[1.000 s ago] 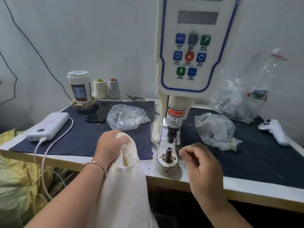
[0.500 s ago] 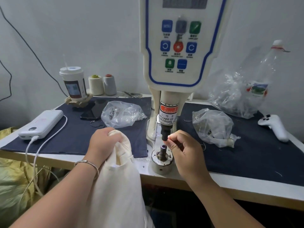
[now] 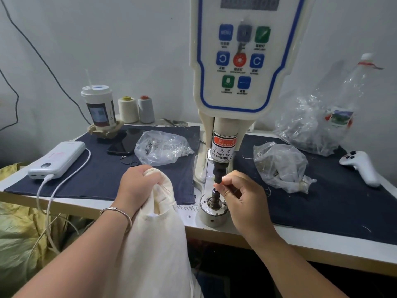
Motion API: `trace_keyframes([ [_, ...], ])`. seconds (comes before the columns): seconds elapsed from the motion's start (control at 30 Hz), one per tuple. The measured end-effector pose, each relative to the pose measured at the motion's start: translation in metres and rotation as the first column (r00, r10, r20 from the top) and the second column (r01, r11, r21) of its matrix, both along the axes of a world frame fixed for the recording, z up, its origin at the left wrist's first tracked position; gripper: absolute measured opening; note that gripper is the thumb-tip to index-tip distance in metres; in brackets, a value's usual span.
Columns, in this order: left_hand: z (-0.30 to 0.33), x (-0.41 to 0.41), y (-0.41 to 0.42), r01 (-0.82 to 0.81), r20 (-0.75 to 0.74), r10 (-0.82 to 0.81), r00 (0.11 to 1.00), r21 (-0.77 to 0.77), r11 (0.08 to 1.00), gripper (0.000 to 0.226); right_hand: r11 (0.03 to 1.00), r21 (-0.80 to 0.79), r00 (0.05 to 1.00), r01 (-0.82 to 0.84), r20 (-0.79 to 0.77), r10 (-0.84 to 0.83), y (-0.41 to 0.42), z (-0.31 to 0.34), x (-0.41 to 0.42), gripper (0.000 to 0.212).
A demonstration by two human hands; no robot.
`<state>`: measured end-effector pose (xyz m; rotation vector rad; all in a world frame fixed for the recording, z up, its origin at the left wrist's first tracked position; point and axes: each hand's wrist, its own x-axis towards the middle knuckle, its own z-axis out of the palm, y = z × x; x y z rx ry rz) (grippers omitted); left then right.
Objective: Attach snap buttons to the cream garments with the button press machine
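Now reaching in at the press (image 3: 242,82), right hand (image 3: 242,198) having come from the counter (image 3: 214,230) edge to the lower post (image 3: 214,195), fingers (image 3: 223,181) pinching something tiny there, likely seating a snap part. Gripping the cream garment (image 3: 154,244) bunched in the left hand (image 3: 137,183), just left of the post, not yet under the press.

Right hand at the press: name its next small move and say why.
Probably seat the snap part and draw the right hand clear. Its fingertips pinch at the gap between the upper punch and the lower die post, under the finger warning label. The left hand grips the cream garment beside the die, not yet over it.
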<state>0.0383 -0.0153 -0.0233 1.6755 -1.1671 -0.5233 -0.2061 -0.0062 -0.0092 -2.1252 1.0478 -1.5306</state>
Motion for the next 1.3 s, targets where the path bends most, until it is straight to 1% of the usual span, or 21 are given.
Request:
trace_keyframes([
  [0.13, 0.000, 0.000, 0.000, -0.003, -0.006, 0.003, 1.000, 0.001, 1.000, 0.028, 1.000, -0.018, 1.000, -0.015, 0.008, 0.016, -0.002, -0.001, 0.000, 0.014],
  [0.23, -0.001, 0.000, 0.000, -0.003, -0.008, 0.003, 1.000, 0.003, 1.000, 0.018, 0.999, 0.001, 0.999, -0.046, 0.028, 0.046, -0.003, -0.001, -0.002, 0.015],
  [0.3, -0.001, 0.001, 0.000, -0.002, -0.007, 0.002, 1.000, 0.004, 1.000, 0.020, 0.998, 0.019, 0.997, -0.065, 0.040, 0.064, -0.002, 0.000, -0.002, 0.020],
  [0.37, 0.000, 0.000, 0.000, -0.002, -0.007, 0.002, 1.000, 0.006, 1.000, 0.015, 0.997, 0.034, 0.997, -0.072, 0.036, 0.071, -0.002, 0.001, -0.003, 0.025],
  [0.47, 0.001, -0.001, 0.001, 0.002, -0.009, -0.002, 1.000, 0.012, 1.000, 0.014, 0.994, 0.059, 0.994, -0.096, 0.050, 0.093, -0.002, 0.001, -0.004, 0.026],
  [0.63, 0.002, -0.001, 0.002, 0.002, -0.011, -0.002, 1.000, 0.009, 1.000, 0.015, 0.993, 0.061, 0.994, -0.106, 0.026, 0.104, -0.002, 0.002, -0.006, 0.016],
  [0.77, 0.001, -0.001, 0.000, 0.003, -0.016, -0.003, 1.000, 0.016, 1.000, 0.014, 0.992, 0.067, 0.993, -0.108, 0.060, 0.104, 0.001, 0.003, -0.007, 0.013],
  [0.9, 0.001, 0.000, -0.001, -0.009, 0.001, 0.009, 1.000, 0.024, 1.000, 0.027, 0.992, 0.082, 0.993, -0.099, 0.079, 0.092, 0.010, 0.003, -0.016, 0.006],
  [0.97, 0.005, -0.003, 0.003, 0.002, -0.029, 0.000, 1.000, 0.041, 0.999, 0.020, 0.994, 0.098, 0.996, -0.055, 0.077, 0.048, 0.019, 0.002, -0.025, 0.002],
  [1.07, 0.020, -0.006, 0.012, 0.076, -0.089, -0.068, 0.994, 0.094, 0.993, 0.016, 0.995, 0.104, 0.999, 0.003, 0.053, -0.009, 0.037, 0.005, -0.046, 0.005],
  [1.13, 0.037, -0.004, 0.026, 0.196, -0.179, -0.165, 0.970, 0.170, 0.966, 0.017, 0.992, 0.121, 0.999, 0.023, 0.035, -0.028, 0.048, 0.010, -0.060, 0.003],
  [1.2, 0.052, -0.001, 0.045, 0.392, -0.335, -0.309, 0.890, 0.216, 0.894, 0.020, 0.985, 0.170, 0.998, 0.022, 0.051, -0.031, 0.059, 0.018, -0.072, 0.008],
  [1.23, 0.058, -0.001, 0.055, 0.488, -0.383, -0.388, 0.838, 0.212, 0.847, 0.020, 0.975, 0.222, 0.997, 0.007, 0.068, -0.022, 0.064, 0.023, -0.074, 0.010],
  [1.3, 0.070, -0.004, 0.077, 0.622, -0.406, -0.517, 0.754, 0.187, 0.760, 0.018, 0.938, 0.338, 0.995, -0.075, 0.090, 0.047, 0.072, 0.033, -0.073, 0.011],
])
